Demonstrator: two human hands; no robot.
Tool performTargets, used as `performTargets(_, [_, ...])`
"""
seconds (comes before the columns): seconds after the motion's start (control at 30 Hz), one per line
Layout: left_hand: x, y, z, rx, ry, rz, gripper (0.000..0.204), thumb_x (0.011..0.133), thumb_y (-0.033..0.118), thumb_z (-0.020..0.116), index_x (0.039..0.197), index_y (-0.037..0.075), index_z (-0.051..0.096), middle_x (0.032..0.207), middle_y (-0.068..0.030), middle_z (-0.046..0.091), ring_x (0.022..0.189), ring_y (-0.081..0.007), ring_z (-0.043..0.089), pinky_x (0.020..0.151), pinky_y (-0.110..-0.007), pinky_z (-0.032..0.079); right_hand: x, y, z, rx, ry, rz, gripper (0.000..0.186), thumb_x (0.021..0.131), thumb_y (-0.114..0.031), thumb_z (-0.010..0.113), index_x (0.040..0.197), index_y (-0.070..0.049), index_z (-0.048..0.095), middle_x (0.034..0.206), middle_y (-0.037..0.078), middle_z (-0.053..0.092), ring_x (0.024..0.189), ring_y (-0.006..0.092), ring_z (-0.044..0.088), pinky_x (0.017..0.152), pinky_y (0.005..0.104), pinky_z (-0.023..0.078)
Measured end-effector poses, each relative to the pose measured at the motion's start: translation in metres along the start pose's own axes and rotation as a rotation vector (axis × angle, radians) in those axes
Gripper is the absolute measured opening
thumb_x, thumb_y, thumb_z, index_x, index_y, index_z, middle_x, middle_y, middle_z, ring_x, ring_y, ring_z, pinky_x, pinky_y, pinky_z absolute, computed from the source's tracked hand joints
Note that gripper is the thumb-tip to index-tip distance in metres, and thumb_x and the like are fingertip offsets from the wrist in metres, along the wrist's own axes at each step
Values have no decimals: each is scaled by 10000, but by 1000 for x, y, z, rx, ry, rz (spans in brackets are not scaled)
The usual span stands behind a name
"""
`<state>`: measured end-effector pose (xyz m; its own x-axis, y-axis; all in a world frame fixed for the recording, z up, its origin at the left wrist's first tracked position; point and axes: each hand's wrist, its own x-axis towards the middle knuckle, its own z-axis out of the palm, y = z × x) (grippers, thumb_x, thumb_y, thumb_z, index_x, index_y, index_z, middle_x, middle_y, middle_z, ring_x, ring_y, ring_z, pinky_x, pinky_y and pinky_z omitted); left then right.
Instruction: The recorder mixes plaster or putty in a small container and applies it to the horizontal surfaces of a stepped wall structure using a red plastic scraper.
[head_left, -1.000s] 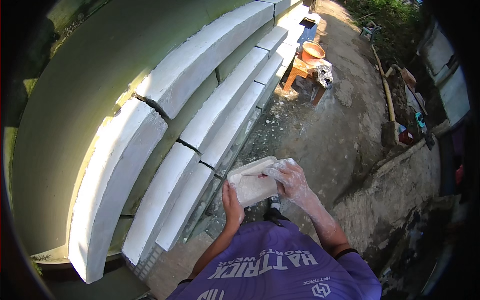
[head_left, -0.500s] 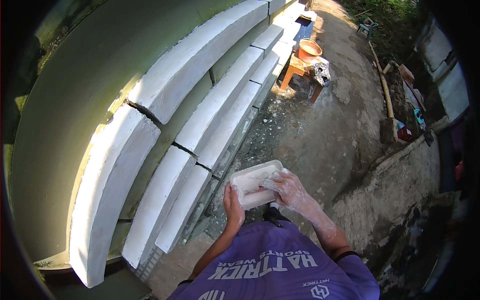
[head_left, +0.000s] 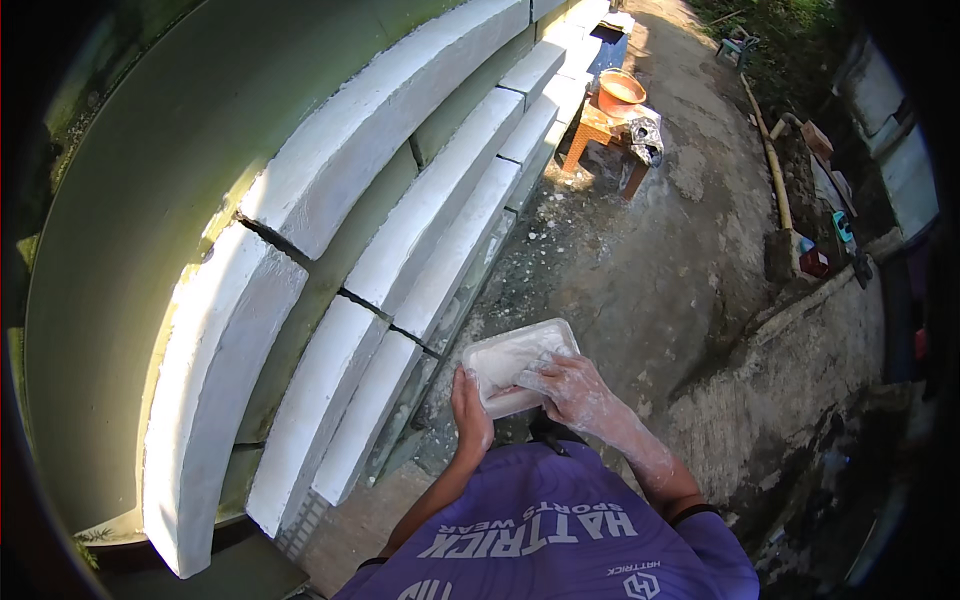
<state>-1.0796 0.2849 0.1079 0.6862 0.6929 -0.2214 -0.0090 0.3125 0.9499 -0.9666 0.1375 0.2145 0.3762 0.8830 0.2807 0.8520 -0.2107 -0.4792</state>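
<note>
- the left edge of a shallow white tray [head_left: 542, 330] is clamped by the left hand [head_left: 472, 412], whose fingers and thumb are pressed against its side.
- the right hand [head_left: 574, 392], coated in pale residue, is placed over the right part of the tray, with its fingertips lowered inside; whether they are closed on anything cannot be told.
- a small reddish strip is partly seen in the tray just beside those fingertips; its kind cannot be made out.
- the tray is held at a slight tilt in the lower middle of the frame, and its floor is covered with white material.
- below it, a purple shirt [head_left: 580, 505] is seen at the bottom edge.
- from the lower left to the top middle, long white ledges [head_left: 225, 390] are set in stepped rows, split by dark gaps, against a green wall [head_left: 170, 200].
- in the upper middle, an orange bucket [head_left: 622, 92] is stood on an orange stool [head_left: 592, 134], near a blue container [head_left: 612, 52].
- at the upper right, a bamboo pole [head_left: 772, 170] is laid along the edge of the grey ground [head_left: 690, 240].
- at the right, a low concrete wall [head_left: 780, 390] is seen.
</note>
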Motion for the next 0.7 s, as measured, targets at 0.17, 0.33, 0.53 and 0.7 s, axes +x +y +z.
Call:
performTargets(0.17, [-5,6,17,-36,-8,16,418,995,242,377,1286,-55,415,1200,-129,519,1085,-162,494,945,-273,369,12,24,2,-76,254,85,513,567,-29,659,1074,-91,613,925,68,640,903,294,590,775,437,460])
performTargets(0.33, [-8,10,29,49,79,-52,370,997,233,373,1266,-15,431,1152,-96,536,1043,-139,508,917,-262,386,8,22,0,-167,-82,4,527,598,-107,697,1115,-123,599,1034,57,629,1035,270,563,890,430,429])
performTargets(0.53, [7,4,36,-76,18,14,346,999,229,370,1240,-7,447,1128,-81,542,1020,-126,514,900,-259,396,6,32,-11,-139,-224,-84,540,601,-137,719,1125,-126,591,1090,59,619,1082,265,547,928,425,413])
performTargets(0.7, [8,7,46,-103,79,42,356,998,238,382,1237,-17,445,1137,-78,537,1026,-128,511,909,-262,394,31,63,-12,-141,-71,-59,541,594,-119,714,1121,-125,592,1067,67,622,1044,266,566,900,426,428])
